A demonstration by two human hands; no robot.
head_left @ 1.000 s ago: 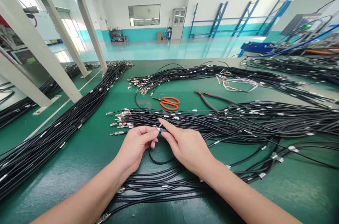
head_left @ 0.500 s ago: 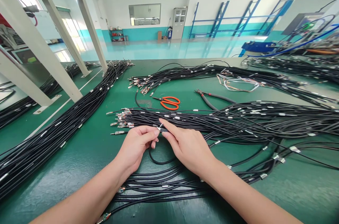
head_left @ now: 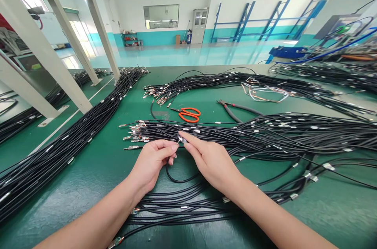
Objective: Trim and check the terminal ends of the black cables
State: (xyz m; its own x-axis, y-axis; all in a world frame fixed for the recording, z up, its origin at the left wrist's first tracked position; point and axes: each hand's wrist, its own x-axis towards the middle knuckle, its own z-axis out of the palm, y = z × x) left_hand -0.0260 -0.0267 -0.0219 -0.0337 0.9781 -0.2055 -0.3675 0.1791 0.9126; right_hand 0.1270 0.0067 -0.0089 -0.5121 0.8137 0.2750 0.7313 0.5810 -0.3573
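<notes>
Your right hand (head_left: 213, 160) has nudged up and right; thumb and forefinger now pinch the small white-and-metal tag (head_left: 181, 140) on the thin black cable (head_left: 176, 178). Left hand (head_left: 151, 160) pinches beside it, above the green table (head_left: 88, 170).

This was a factory workshop for wire harness assembly: a wide green surface (head_left: 88, 170) carried long bundles of black cables (head_left: 73, 135) tipped with metal terminals, running from 9 o'clock round to 3 o'clock. Orange scissors (head_left: 188, 114) and pliers (head_left: 235, 109) lay near the centre at 12 o'clock. Beyond, at 12 o'clock, stretched a glossy teal floor (head_left: 182, 54), white walls with a teal band, blue metal racks (head_left: 265, 21) at 1 o'clock and white steel supports (head_left: 50, 60) at 10 o'clock.
</notes>
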